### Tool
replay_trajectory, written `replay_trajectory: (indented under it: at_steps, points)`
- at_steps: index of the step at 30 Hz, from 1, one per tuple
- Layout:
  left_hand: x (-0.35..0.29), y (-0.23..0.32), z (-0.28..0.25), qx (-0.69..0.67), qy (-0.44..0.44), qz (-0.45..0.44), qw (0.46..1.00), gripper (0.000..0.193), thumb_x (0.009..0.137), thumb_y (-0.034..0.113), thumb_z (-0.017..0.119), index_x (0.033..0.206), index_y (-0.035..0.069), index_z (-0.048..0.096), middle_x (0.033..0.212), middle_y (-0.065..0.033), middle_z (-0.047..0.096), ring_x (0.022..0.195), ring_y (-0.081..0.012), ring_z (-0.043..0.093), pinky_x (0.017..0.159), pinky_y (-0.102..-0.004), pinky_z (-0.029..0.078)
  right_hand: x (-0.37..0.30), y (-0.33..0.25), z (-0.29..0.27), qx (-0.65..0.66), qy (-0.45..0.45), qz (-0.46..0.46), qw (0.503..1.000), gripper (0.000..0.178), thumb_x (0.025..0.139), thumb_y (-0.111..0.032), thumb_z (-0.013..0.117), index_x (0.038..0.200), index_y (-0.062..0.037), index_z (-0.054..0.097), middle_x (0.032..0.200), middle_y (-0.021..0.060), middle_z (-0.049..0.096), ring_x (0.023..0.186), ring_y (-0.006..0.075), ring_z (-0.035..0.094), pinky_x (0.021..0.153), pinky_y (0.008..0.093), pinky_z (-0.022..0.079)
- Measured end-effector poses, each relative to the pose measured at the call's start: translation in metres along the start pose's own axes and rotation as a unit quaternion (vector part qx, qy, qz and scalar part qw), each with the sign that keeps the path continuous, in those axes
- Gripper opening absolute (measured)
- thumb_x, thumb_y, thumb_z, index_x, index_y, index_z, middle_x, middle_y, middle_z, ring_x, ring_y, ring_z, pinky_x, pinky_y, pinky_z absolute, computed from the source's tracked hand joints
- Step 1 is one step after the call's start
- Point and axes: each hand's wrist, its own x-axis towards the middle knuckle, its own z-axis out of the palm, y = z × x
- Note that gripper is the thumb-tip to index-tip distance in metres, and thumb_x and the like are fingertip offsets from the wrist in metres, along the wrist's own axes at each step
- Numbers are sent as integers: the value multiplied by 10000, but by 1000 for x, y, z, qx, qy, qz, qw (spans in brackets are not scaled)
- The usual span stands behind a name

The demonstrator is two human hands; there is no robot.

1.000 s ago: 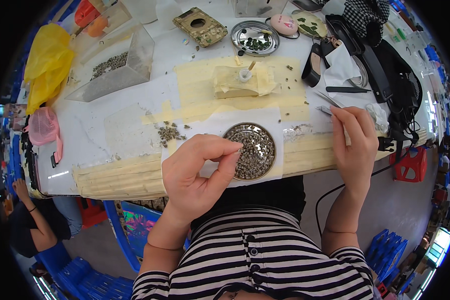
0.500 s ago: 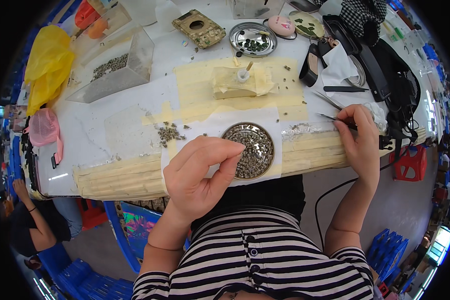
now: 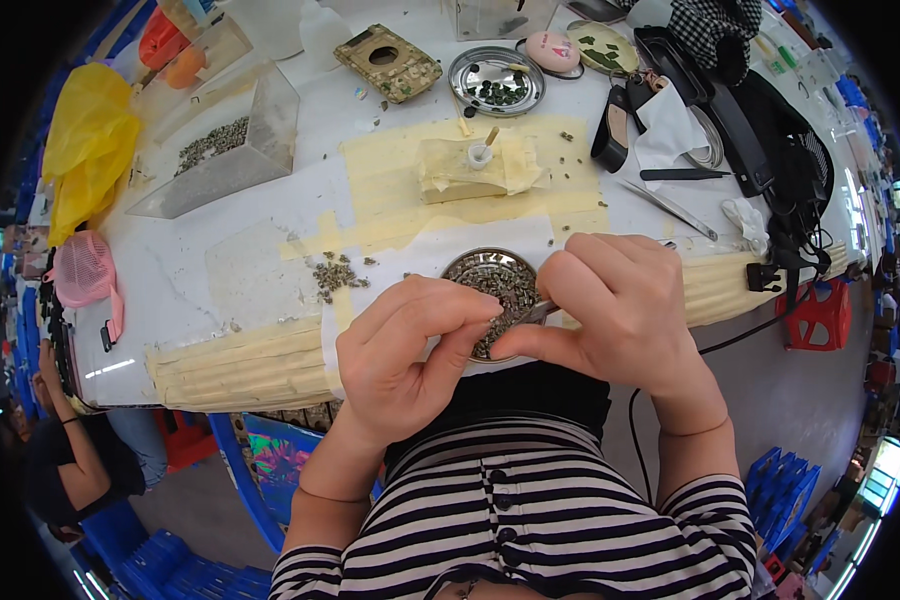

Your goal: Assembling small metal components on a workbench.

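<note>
My left hand (image 3: 410, 350) is pinched, thumb against forefinger, over the left edge of a round metal dish (image 3: 490, 252) heaped with small metal parts (image 3: 498, 275). Whatever sits in that pinch is too small to name. My right hand (image 3: 620, 310) comes in from the right and grips slim metal tweezers (image 3: 540, 308). Their tips point at my left fingertips; whether they touch I cannot tell. Both hands cover part of the dish, which rests on white paper (image 3: 425, 262). A loose cluster of similar parts (image 3: 335, 275) lies left of the dish.
Behind the dish stands a taped block (image 3: 460, 175) carrying a small white cup (image 3: 480, 155) with a stick. A clear bin (image 3: 270, 130) of parts is at the left. Another pair of tweezers (image 3: 670, 208), a black strap (image 3: 610, 130) and a metal plate (image 3: 497, 105) of green pieces lie farther back.
My right hand has moved left with the tweezers, from the table's right side to my left fingertips. The left hand keeps its pinch, almost in the same place.
</note>
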Motion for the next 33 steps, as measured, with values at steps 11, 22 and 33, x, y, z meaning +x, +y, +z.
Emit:
replay_trajectory:
  at_steps: [11, 22, 33]
  points:
    - [0, -2, -2, 15, 10, 40, 999, 168, 796, -78, 718, 950, -21, 684, 860, -123, 694, 763, -226, 662, 662, -287, 532, 5, -1, 13, 6, 10, 3, 1000, 450, 789, -478, 711, 706, -104, 475, 595, 18, 428, 483, 177, 510, 430, 302, 380]
    - [1, -1, -2, 40, 13, 46, 998, 172, 783, -76, 724, 940, -17, 687, 855, -124, 689, 747, -232, 661, 650, -293, 530, 4, -2, 12, 11, -6, 20, 1000, 443, 802, -492, 695, 709, -107, 495, 593, 21, 459, 485, 194, 529, 433, 318, 390]
    - [1, -1, 0, 52, 0, 63, 997, 185, 765, -76, 730, 934, -10, 690, 847, -117, 683, 737, -231, 659, 637, -292, 526, 2, 2, 3, 64, -87, 42, 993, 438, 794, -476, 716, 694, -97, 520, 567, 34, 496, 489, 237, 544, 439, 337, 396]
